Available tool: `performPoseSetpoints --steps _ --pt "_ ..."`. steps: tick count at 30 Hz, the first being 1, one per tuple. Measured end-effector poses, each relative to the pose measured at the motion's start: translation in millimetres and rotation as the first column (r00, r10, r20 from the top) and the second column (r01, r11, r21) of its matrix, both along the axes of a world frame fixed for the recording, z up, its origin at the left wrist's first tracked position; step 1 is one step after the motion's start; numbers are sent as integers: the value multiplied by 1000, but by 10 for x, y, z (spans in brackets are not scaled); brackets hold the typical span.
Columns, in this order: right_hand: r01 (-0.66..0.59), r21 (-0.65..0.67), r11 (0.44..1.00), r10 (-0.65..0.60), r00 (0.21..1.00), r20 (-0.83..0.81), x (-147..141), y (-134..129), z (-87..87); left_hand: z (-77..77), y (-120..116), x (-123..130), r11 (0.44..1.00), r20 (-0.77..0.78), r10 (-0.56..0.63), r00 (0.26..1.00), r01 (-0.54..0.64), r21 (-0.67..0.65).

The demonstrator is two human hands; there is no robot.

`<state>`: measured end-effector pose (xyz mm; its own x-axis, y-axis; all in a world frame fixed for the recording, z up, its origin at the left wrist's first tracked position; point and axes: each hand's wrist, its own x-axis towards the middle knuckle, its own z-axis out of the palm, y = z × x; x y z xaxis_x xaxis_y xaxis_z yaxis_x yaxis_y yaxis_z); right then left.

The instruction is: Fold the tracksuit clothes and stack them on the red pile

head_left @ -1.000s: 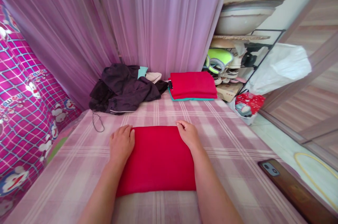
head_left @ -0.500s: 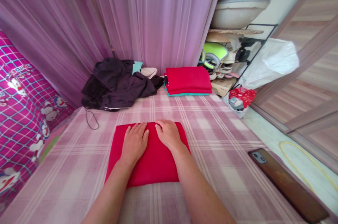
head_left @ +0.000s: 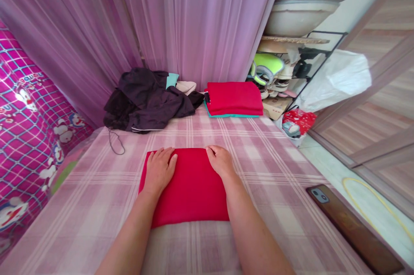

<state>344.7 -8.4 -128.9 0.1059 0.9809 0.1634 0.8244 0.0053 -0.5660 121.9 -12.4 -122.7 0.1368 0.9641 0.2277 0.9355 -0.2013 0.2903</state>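
Note:
A folded red cloth (head_left: 190, 188), probably a garment, lies flat on the plaid bed sheet in front of me. My left hand (head_left: 160, 169) rests palm down on its far left part, fingers stretched out and the thumb apart. At the far right corner, my right hand (head_left: 221, 160) touches the cloth, its fingers slightly bent at the edge and partly hidden. Beyond the hands sits a folded red stack (head_left: 235, 98) with a teal layer beneath it. To its left is a crumpled dark jacket (head_left: 152, 100).
A phone (head_left: 352, 227) lies face down near the bed's right edge. Purple curtains (head_left: 194, 20) hang behind the bed. A rack (head_left: 318, 65) with shoes and basins stands at the back right, near a white bag (head_left: 339, 78). Pink cartoon fabric (head_left: 29, 128) hangs at left.
My hands have moved apart over the red cloth, the left toward its left side and the right to its far right corner. The view has shifted slightly.

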Motion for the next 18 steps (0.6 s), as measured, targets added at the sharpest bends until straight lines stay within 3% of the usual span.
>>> performPoseSetpoints --steps 4,7,10,13,15,18 --pt "14 2 1000 -14 998 -54 128 -9 -63 17 -18 35 1000 9 11 1000 -11 -1" --pt "9 -12 1000 -9 999 33 121 -51 42 29 -30 68 1000 0 23 1000 -23 4" --pt "-3 68 998 -7 988 153 -49 -113 242 28 -32 81 1000 1 25 1000 -25 -8" --pt "-126 144 981 102 981 166 -345 -168 361 18 -28 74 1000 -4 25 1000 -25 -8" --pt "-204 134 970 181 969 167 -523 -195 343 17 -29 69 1000 -2 22 1000 -22 -12" --pt "-198 114 974 177 969 175 -624 -227 234 26 -37 71 1000 10 16 1000 -16 -19"
